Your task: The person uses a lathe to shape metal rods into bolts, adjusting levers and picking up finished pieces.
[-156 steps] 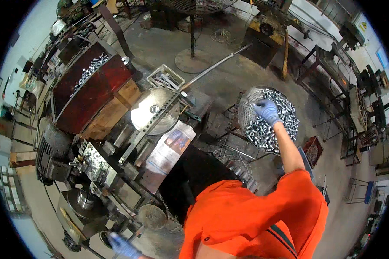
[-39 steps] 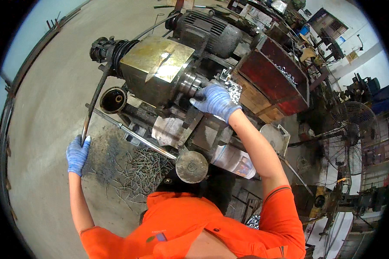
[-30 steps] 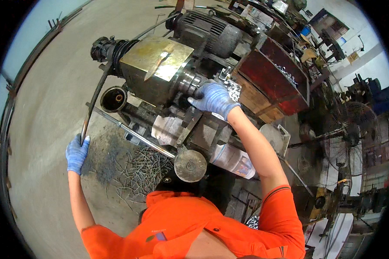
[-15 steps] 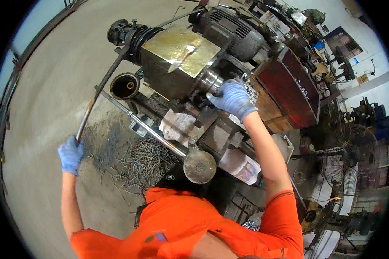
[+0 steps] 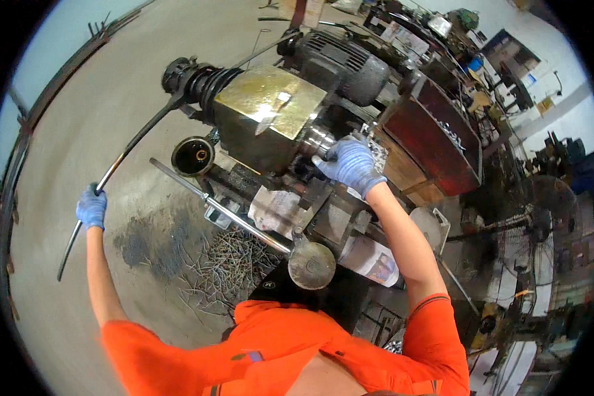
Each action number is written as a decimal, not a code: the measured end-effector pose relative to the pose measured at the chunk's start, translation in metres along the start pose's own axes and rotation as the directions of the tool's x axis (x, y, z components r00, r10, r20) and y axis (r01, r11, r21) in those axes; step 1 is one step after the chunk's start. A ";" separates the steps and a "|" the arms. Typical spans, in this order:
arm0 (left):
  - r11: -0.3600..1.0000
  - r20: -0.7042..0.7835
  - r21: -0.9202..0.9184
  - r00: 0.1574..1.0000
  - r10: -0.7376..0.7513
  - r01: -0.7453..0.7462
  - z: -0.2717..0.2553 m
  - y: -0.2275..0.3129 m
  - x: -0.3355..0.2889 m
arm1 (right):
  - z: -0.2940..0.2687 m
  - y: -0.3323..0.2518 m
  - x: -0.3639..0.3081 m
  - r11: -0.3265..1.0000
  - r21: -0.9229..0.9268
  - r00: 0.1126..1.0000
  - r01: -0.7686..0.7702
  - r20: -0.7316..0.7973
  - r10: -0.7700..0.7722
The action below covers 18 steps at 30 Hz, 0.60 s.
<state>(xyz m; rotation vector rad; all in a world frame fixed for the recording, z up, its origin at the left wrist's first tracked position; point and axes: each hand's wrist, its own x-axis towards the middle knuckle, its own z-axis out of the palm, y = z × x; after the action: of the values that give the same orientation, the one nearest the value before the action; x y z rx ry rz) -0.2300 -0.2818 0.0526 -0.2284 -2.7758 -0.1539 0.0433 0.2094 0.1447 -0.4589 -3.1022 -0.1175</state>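
My left hand (image 5: 91,208), in a blue glove, is closed round a long dark lever bar (image 5: 133,142). Its free end sticks out below the fist, and its far end meets the black pulley-like end (image 5: 198,86) of the machine. At the bright metal spindle (image 5: 317,141), my gloved right hand (image 5: 351,165) has its fingers curled over the front. Whatever lies inside that grip is hidden. Behind the spindle is the machine's headstock with a shiny yellowish cover (image 5: 270,99), and a paintbrush (image 5: 270,115) lies on top.
A steel bar (image 5: 228,211) slants toward a round metal disc (image 5: 311,265) close to my body. Rods or wires (image 5: 234,261) are heaped on the floor. An oily round pot (image 5: 193,156) stands beside the machine. To the right are a red bin (image 5: 429,142) and a motor (image 5: 343,66).
My left hand has moved left and away from me, swinging the lever bar outward; the bar's end now shows below the fist. My right hand stays at the spindle.
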 end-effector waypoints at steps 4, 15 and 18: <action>0.669 -0.334 -0.698 0.943 0.012 -0.256 0.037 0.078 -0.056 | -0.023 0.022 -0.040 0.979 0.192 0.916 0.072 -0.401 0.011; 0.683 0.513 -0.122 0.543 0.665 -0.720 0.207 0.181 -0.130 | 0.007 0.157 -0.276 0.879 0.271 0.796 -0.392 -0.380 0.471; 0.615 0.408 -0.130 0.524 0.748 -0.777 0.200 0.177 -0.101 | 0.038 0.185 -0.334 0.738 0.372 0.654 -0.563 -0.345 0.673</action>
<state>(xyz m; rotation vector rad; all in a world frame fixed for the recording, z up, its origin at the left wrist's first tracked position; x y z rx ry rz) -0.1721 -0.0952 -0.1559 -1.6191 -2.7569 0.2568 0.4170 0.2917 0.1160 -1.2469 -2.2849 0.1289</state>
